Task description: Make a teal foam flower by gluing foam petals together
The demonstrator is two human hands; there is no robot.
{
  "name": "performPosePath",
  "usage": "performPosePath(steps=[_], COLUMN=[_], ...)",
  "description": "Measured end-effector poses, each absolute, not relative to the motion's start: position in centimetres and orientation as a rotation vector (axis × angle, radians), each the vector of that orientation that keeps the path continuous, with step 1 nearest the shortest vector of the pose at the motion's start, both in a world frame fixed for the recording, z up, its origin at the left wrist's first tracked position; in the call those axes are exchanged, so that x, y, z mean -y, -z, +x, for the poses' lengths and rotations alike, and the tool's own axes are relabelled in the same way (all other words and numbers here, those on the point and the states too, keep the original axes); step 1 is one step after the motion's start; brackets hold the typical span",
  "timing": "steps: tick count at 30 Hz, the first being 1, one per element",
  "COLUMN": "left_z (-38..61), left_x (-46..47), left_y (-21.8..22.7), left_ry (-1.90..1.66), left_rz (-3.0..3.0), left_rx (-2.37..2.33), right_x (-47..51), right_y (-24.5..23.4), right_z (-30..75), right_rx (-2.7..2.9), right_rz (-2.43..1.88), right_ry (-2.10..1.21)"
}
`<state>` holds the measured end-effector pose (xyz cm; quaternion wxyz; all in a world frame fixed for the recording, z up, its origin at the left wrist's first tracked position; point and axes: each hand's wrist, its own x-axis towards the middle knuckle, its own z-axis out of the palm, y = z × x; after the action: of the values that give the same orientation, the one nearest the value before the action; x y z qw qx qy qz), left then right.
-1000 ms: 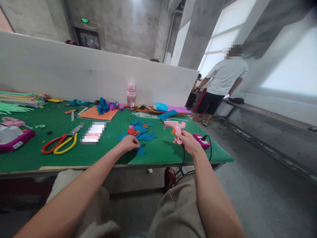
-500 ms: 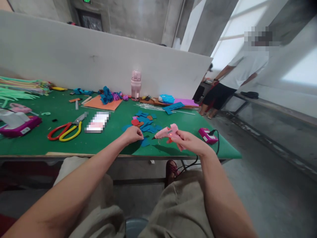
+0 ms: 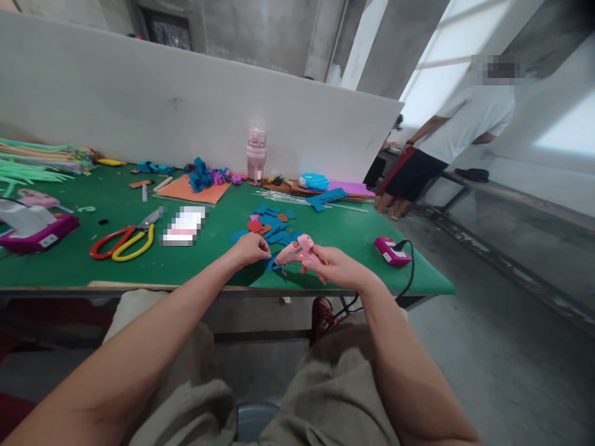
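Note:
My right hand [image 3: 331, 267] grips a pink glue gun [image 3: 294, 250], its nozzle pointing left and down at a blue felt piece [image 3: 272, 263] near the table's front edge. My left hand [image 3: 251, 248] is pinched on that blue piece, holding it on the green table [image 3: 139, 266]. The gun's tip is right beside my left fingers. A pile of blue, red and brown felt cut-outs [image 3: 269, 228] lies just behind both hands.
Red and yellow scissors [image 3: 121, 241] lie to the left, a pink bottle [image 3: 256, 156] stands by the white partition [image 3: 186, 111]. A magenta power strip [image 3: 391, 251] with a black cord sits at the right. Another person [image 3: 446, 136] stands beyond the table's right end.
My right hand has brought the glue gun down and left, from upright above the table to nozzle-down beside my left hand. My left hand has stayed on the blue piece.

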<state>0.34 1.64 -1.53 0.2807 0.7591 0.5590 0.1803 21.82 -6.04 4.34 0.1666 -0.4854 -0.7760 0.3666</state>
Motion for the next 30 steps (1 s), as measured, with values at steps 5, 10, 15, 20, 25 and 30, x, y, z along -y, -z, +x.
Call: performPosePath(steps=[5,10,15,20,25,30], left_z=[0.31,0.28,0.36,0.38,0.37,0.35], left_x=[-1.69,-1.72,-1.62,-1.65,-1.79,-1.84], left_y=[1.58,1.60,1.54,1.55,1.63,1.67], left_ry=[-0.491,-0.489,-0.496,-0.492,-0.479,-0.484], left_rz=[2.045,2.060,2.041,2.043,2.048,2.044], left_rx=[-1.485,-1.473,-1.490,-1.487,-1.483,-1.475], right_x=[5.92,5.88,5.80,5.78,5.83,5.80], right_y=[-4.21,-4.08,-3.89,-3.95,-4.08,-4.10], right_z=[21.79,21.77,21.82,21.75,21.68,21.55], right_rx=[2.221,2.250,2.281,2.294,2.322,2.333], right_rz=[-1.393,-1.368,-1.362,-1.356,-1.337,-1.342], right_ry=[-1.039,-1.008,-0.934,-0.930,-0.880,-0.864])
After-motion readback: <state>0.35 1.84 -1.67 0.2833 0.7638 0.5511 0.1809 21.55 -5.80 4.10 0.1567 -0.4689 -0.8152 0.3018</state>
